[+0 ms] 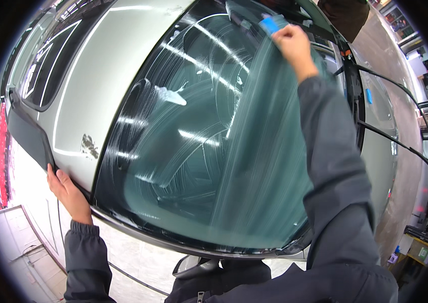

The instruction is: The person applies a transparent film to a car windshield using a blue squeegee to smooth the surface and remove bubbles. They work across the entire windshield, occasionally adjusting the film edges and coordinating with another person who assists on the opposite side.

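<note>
My right hand [295,48] reaches across a silver car's windshield [259,166]. Its fingers are closed on a small blue pad [269,25], pressed to the glass near the far side. The pad's exact kind is hard to make out. Streaky whitish film in long sweeping lines covers much of the glass, and a thicker white blob [171,96] sits left of the middle. My left hand [70,197] lies against the near edge of the roof [108,65], by a dark trim strip [29,129], holding nothing, with its fingers stretched out.
Two wiper arms [401,139] stand lifted off the glass on the right. Another small blue piece [369,96] lies on the hood [383,121]. A dark patch [89,145] marks the roof. Shelving and equipment [418,250] stand at the right, beyond the floor.
</note>
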A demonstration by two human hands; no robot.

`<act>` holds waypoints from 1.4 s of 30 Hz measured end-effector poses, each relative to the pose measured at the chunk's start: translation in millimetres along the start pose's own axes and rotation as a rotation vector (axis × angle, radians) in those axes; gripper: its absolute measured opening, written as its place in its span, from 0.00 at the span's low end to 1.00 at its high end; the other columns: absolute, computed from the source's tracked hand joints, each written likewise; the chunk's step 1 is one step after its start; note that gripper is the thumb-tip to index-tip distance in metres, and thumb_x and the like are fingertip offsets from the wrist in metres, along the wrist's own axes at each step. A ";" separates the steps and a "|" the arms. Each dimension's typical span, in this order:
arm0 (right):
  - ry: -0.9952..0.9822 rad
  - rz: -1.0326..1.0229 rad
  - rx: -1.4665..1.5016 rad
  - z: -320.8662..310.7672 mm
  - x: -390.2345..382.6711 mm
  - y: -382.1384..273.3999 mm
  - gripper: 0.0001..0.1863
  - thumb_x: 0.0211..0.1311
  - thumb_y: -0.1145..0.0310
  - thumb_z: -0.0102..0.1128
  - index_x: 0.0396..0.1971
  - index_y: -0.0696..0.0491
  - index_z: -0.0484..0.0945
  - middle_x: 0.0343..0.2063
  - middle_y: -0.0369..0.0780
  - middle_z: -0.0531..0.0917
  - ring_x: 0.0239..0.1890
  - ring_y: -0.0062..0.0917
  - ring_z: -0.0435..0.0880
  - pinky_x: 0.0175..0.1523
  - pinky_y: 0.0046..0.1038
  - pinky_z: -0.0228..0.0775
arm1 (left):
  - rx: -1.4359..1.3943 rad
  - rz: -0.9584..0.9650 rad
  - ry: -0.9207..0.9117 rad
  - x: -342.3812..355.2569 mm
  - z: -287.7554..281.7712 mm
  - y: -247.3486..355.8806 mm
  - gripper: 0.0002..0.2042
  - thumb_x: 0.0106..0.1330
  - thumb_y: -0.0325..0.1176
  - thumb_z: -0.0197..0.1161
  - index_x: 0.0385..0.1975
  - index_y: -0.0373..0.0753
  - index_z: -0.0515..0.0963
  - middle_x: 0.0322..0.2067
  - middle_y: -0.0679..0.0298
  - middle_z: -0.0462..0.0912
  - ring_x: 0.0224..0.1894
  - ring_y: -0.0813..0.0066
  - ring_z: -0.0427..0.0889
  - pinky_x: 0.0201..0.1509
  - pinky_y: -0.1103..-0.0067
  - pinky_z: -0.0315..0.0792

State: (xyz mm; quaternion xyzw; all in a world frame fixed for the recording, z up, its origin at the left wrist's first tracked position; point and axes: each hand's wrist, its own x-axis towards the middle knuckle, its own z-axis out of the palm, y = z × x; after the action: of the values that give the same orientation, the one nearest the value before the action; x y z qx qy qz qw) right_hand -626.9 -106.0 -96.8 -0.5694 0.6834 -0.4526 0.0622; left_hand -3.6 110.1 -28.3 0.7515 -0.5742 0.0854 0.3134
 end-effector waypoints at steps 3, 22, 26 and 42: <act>-0.044 -0.269 0.152 -6.1 -118.1 -63.1 0.05 0.53 0.74 0.70 0.22 0.51 0.82 0.31 0.40 0.79 0.40 0.39 0.79 0.46 0.38 0.73 | -0.008 0.029 0.033 -0.6 3.7 -5.7 0.30 0.82 0.51 0.43 0.72 0.33 0.63 0.71 0.39 0.61 0.75 0.40 0.55 0.79 0.59 0.48; 0.089 -0.210 0.101 29.9 -121.5 -120.7 0.06 0.57 0.78 0.64 0.23 0.53 0.80 0.34 0.42 0.80 0.41 0.37 0.81 0.47 0.35 0.74 | 0.082 -0.109 0.049 -7.9 3.2 14.8 0.28 0.81 0.52 0.43 0.75 0.45 0.63 0.74 0.34 0.54 0.76 0.36 0.54 0.76 0.54 0.52; 0.103 -0.064 -0.138 38.8 32.6 -50.3 0.06 0.52 0.69 0.76 0.26 0.52 0.86 0.28 0.41 0.86 0.33 0.31 0.86 0.42 0.31 0.76 | 0.049 -0.087 0.034 -7.6 0.5 17.4 0.29 0.82 0.51 0.43 0.74 0.39 0.63 0.74 0.35 0.53 0.76 0.36 0.54 0.77 0.55 0.50; -0.053 -0.358 0.112 46.1 -103.2 -184.8 0.05 0.51 0.78 0.70 0.25 0.53 0.83 0.33 0.41 0.81 0.40 0.36 0.82 0.47 0.34 0.75 | 0.054 -0.071 0.083 -9.4 3.0 17.3 0.28 0.80 0.50 0.48 0.73 0.41 0.64 0.72 0.32 0.56 0.75 0.35 0.55 0.77 0.52 0.50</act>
State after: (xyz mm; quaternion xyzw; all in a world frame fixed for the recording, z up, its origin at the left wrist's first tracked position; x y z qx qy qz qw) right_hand -430.3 -34.4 -40.7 -0.6892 0.5432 -0.4786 0.0301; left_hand -23.2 113.5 -28.8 0.7754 -0.5310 0.1207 0.3196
